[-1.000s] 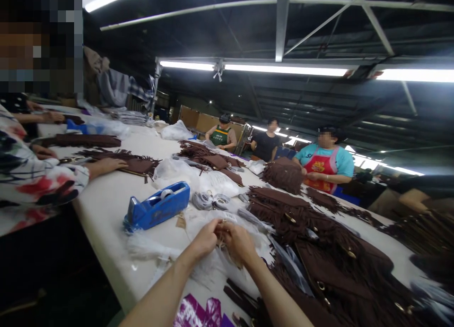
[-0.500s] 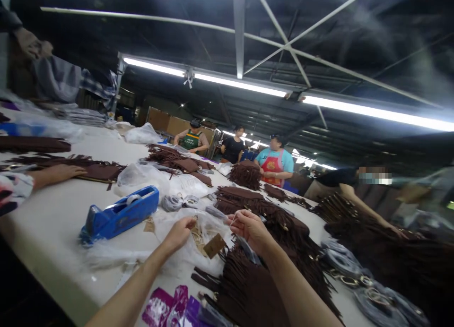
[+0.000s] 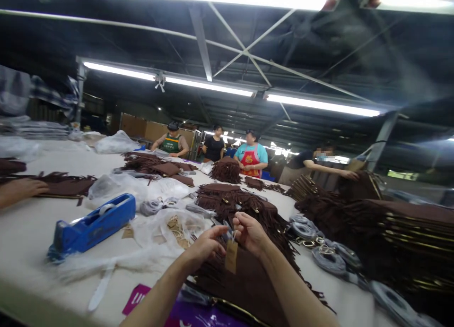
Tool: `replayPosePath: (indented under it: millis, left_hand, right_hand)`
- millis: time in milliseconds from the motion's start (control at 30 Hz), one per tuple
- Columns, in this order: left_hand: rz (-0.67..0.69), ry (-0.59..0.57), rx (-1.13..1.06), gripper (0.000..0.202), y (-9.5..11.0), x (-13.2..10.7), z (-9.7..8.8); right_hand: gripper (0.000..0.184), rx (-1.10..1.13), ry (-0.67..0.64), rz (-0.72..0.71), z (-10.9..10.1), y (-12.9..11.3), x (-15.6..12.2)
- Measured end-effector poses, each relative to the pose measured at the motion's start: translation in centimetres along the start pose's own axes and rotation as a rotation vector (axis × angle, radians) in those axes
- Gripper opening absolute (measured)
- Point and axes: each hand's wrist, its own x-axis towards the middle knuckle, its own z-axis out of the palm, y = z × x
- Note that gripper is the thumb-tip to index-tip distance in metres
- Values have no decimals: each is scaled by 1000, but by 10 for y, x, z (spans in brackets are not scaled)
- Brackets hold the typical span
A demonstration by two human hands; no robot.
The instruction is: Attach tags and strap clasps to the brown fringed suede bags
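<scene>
My right hand [image 3: 250, 233] pinches the white string of a brown cardboard hang tag [image 3: 231, 257], which dangles below the fingertips. Just to the left of the tag is my left hand [image 3: 209, 244], its fingers apart and pointing towards the string. Under both hands lies a dark brown fringed bag [image 3: 244, 284] with a gold zipper along its near edge. More hang tags [image 3: 175, 230] with strings spill from a clear plastic bag left of my hands.
A blue tape dispenser [image 3: 94, 225] stands on the white table at left. Fringed bags [image 3: 227, 199] are piled ahead, and coiled straps in plastic [image 3: 328, 261] lie at right. A co-worker's hand [image 3: 24, 191] rests far left; other people work across the table.
My hands have come together over the brown bag, away from the plastic bag. The tag now hangs from my right hand, and my left fingers have spread. The view has swung right.
</scene>
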Motion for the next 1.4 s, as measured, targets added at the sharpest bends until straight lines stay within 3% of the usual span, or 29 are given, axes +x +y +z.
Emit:
replayPosePath:
  millis: [133,233,333,433,533,633,767,900,1000,1100,1167,1300,1400]
  left_hand:
    - [64,-86,-129,64,9,4,29]
    - [118,-130,-102,47,9,9,49]
    - [123,-92,21,32,6,13,65]
    - [233,-12,360,23,14,10,72]
    - [417,-4,854,20,42,3,78]
    - [474,-88,1215,21,79,-2,96]
    - [549,-185,1367,13,116,-2,131]
    - [617,-145,1389,14,134,1,143]
    - [610,-150,1375,17,132,0,146]
    - [636,-318,1343,14,119,-2,163]
    - [674,-394,1297,12,112,-2,180]
    - [661,-387,1219,16,102,12,203]
    - [572,-435,1145,16,80,24,205]
  right_hand:
    - [31,-9,-18,-18,-13,-6,-18]
    - [33,-30,-18,-34,-21,-7,-32]
    - [36,-55,2,-62,-31,-9,-48]
    - [30,-99,46,-86,-50,-14,-69]
    - [22,-161,102,-108,-71,-23,-94]
    - [26,-159,140,-145,-77,-34,-117]
    - [36,-124,7,-118,-66,-51,-143]
    - [42,-260,-38,-97,-73,-61,-171]
    - [39,-418,16,-78,-91,-59,-191]
    - [37,-586,14,-33,-103,-57,-205]
    - [37,-572,11,-19,-106,-59,-211]
    - [42,-514,73,-16,-115,-62,-224]
    - [35,-784,153,-66,-133,-53,-233]
